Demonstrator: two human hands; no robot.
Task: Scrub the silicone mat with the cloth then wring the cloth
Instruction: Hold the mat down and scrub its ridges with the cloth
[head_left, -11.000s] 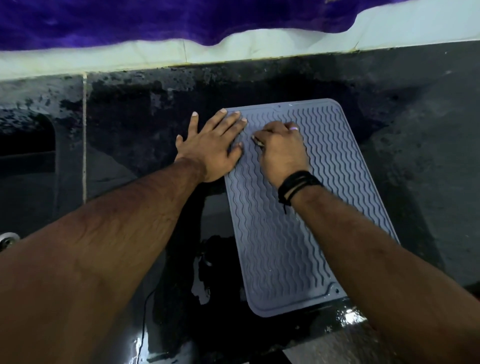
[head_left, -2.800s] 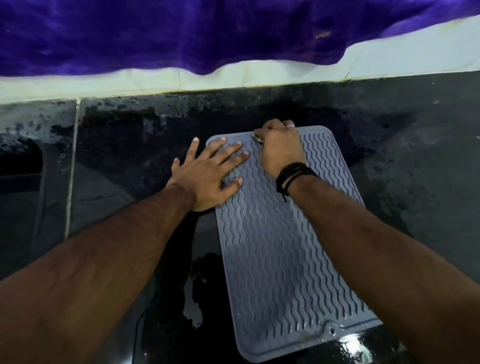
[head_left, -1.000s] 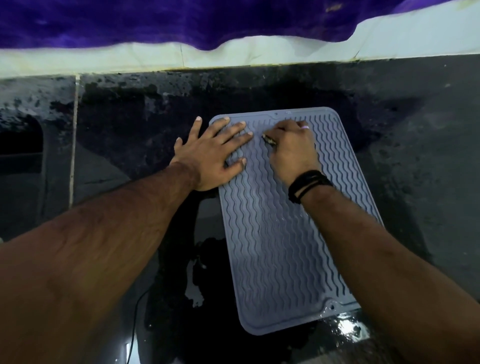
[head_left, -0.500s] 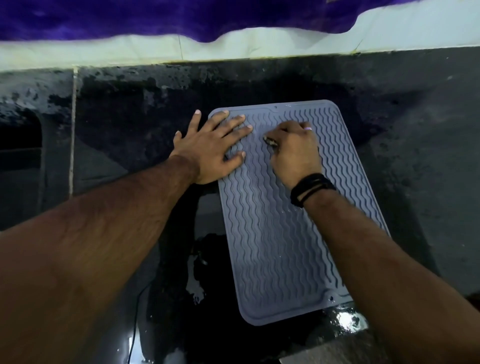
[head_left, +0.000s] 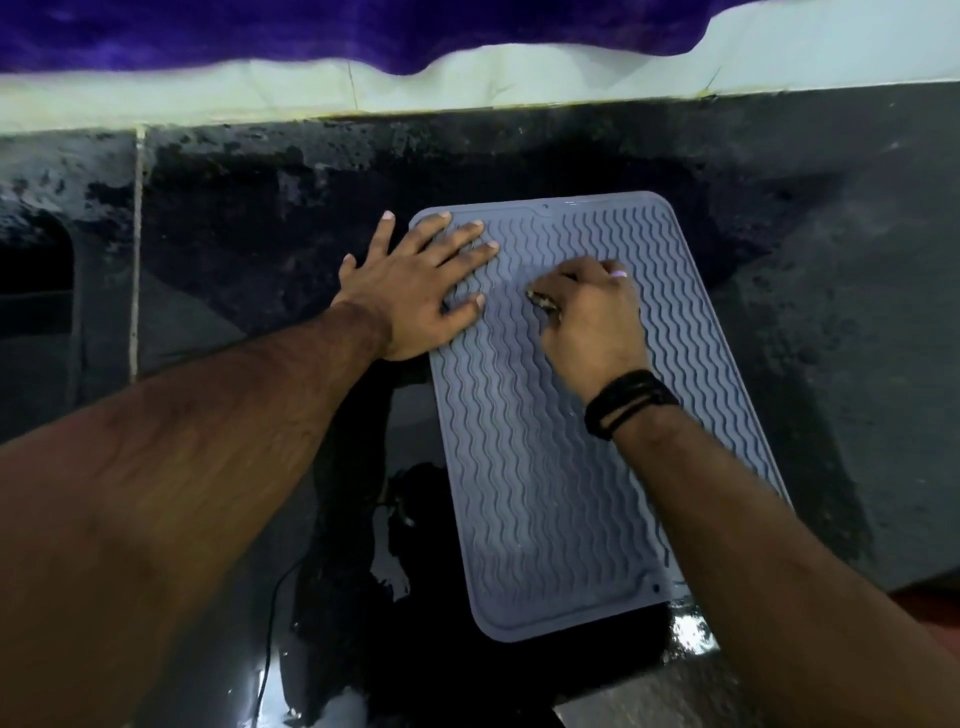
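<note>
A grey silicone mat with wavy ridges lies flat on a wet black countertop. My left hand presses flat, fingers spread, on the mat's far left corner. My right hand is closed over a small cloth and pushes it down on the mat's upper middle. Only a brownish scrap of the cloth shows at the thumb; the remainder is hidden under the fingers. A black band sits on my right wrist.
A white tiled wall strip runs along the back with a purple fabric hanging over it. Water pools on the counter near the mat's near edge. A dark recess opens at the left.
My right hand has slid the cloth a little toward me and to the right on the mat. My left hand keeps pressing the same corner.
</note>
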